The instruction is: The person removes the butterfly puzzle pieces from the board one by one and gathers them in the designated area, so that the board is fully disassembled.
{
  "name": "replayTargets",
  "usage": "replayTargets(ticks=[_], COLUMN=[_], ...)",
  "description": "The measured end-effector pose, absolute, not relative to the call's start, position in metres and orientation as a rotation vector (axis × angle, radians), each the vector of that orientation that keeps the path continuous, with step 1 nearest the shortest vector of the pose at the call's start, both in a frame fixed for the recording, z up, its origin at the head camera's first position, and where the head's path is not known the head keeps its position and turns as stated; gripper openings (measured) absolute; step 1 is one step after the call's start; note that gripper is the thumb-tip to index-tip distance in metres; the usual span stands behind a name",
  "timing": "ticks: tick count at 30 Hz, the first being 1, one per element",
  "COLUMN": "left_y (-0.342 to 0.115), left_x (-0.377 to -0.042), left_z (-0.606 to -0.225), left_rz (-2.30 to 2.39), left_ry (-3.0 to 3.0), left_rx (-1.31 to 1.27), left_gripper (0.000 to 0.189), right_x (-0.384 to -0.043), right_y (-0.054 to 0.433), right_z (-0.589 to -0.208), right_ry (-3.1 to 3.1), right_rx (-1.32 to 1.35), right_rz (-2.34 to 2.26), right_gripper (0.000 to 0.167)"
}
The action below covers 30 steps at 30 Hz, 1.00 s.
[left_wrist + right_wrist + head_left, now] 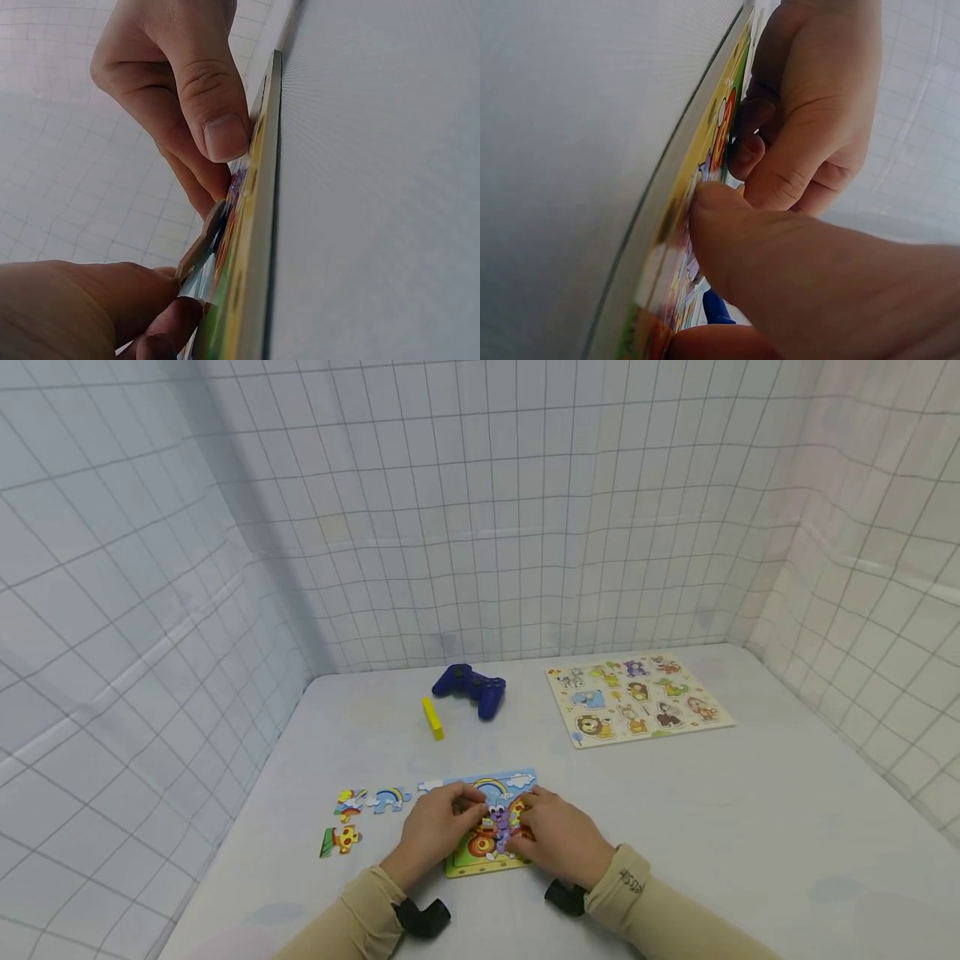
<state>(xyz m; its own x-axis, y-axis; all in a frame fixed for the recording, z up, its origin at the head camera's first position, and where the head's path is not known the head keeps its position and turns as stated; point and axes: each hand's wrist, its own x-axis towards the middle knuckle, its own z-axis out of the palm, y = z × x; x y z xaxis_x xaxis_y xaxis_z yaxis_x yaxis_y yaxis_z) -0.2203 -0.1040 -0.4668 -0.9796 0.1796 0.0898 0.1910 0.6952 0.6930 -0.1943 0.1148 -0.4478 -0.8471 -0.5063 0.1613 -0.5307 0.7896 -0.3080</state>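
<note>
Left Hand Pinches a Tilted Piece Over the Board

The puzzle board (468, 870) lies flat on the white table (750, 827), in front of the person and under both hands. The left hand (437, 827) has thumb and finger drawn narrow on 1 puzzle piece (201, 244), which stands tilted against the picture. The right hand (562, 835) has thumb and fingers set well apart, the thumb tip on the picture — I cannot tell whether a piece sits beneath the fingers.

The step in hand looks like fitting a piece into the picture, the right hand probably steadying the board. The next move seems to call for turning the piece until its outline matches, then pressing it flat without lifting its neighbours.

At least 3 loose pieces (341, 841) lie left of the board (another patch of blue and white shows at its upper left corner), so the work looks unfinished.
</note>
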Motion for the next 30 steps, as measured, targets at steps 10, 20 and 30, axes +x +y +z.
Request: replayTargets(ticks=[10, 20, 30], left_y=[-0.1052, -0.1050, -0.1067], left_x=[-0.2209, -0.2214, -0.2210], left_z=[-0.4672, -0.4681, -0.4651], left_rz=[-1.204, -1.205, -1.392], left_ry=[-2.870, -2.866, -2.779], left_rx=[-0.324, -0.320, -0.334], left_gripper=[0.012, 0.013, 0.014], right_x=[-0.1940, -0.1942, -0.1948], right_y=[0.1147, 0.1153, 0.1149], right_z=[-0.4477, -0.4493, -0.4477], right_ry=[-2.893, -2.903, -2.916], right_rx=[0.855, 0.840, 0.837], right_rz=[0.526, 0.546, 0.536], right_gripper=[0.032, 0.032, 0.033])
